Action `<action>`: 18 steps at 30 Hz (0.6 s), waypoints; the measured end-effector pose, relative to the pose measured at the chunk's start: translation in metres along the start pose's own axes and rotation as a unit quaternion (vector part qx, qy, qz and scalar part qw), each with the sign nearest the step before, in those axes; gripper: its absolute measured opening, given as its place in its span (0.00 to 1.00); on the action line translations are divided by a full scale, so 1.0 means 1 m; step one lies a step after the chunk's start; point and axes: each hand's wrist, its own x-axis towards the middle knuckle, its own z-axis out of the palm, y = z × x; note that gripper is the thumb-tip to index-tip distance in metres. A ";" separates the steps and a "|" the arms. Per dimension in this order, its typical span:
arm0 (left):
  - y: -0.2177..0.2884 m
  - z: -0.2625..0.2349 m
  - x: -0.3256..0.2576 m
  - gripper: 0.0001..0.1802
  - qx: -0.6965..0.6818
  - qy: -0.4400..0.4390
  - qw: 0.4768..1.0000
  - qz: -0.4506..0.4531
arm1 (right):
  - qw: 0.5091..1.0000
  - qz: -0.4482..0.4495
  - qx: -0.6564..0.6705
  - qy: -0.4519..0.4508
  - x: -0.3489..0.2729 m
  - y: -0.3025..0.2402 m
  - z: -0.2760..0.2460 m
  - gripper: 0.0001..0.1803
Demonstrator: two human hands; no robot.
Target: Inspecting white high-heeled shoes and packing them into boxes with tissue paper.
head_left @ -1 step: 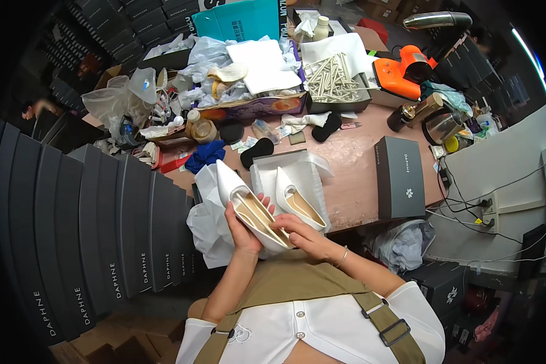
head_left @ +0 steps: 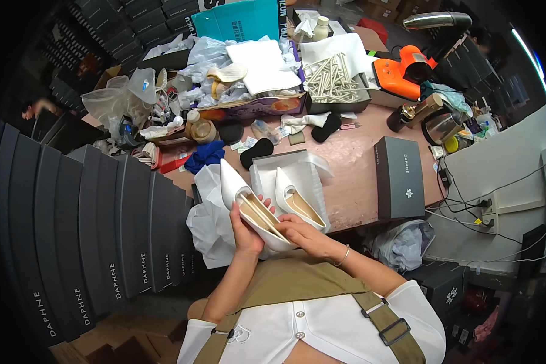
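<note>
A white pointed-toe pump (head_left: 231, 185) is held tilted in front of my body, toe pointing away and to the left. My left hand (head_left: 247, 235) is closed round its near side, with fingertips showing at the far edge. My right hand (head_left: 306, 236) is closed at the heel half, fingers bent over the opening's edge; its fingertips are partly hidden. A thin pale strip (head_left: 258, 210) runs lengthwise inside the shoe over the tan insole. Just right, the matching white pump (head_left: 281, 184) lies in an open shoebox lined with white tissue (head_left: 318, 162).
Stacked dark shoeboxes (head_left: 103, 218) line the left. Crumpled tissue paper (head_left: 211, 206) lies beside the open box. A closed grey shoebox (head_left: 400, 179) stands at the table's right. Behind are a box of pale sticks (head_left: 333, 79), black pads (head_left: 258, 151) and an orange tool (head_left: 400, 73).
The held pump has shifted slightly to the right with my left hand. My right fingers have drawn closer together at the shoe's opening.
</note>
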 end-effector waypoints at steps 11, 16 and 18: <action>0.041 -0.013 0.002 0.37 0.119 -0.004 0.991 -0.061 | 0.815 0.006 -0.570 0.101 0.073 -0.009 -0.108 0.11; 0.033 -0.005 -0.004 0.41 0.013 -0.024 0.995 -0.101 | 0.803 -0.142 -0.542 0.200 0.138 -0.046 -0.165 0.17; 0.023 -0.008 -0.011 0.41 -0.021 -0.001 0.994 -0.106 | 0.896 -0.135 -0.422 0.038 0.127 -0.046 -0.091 0.18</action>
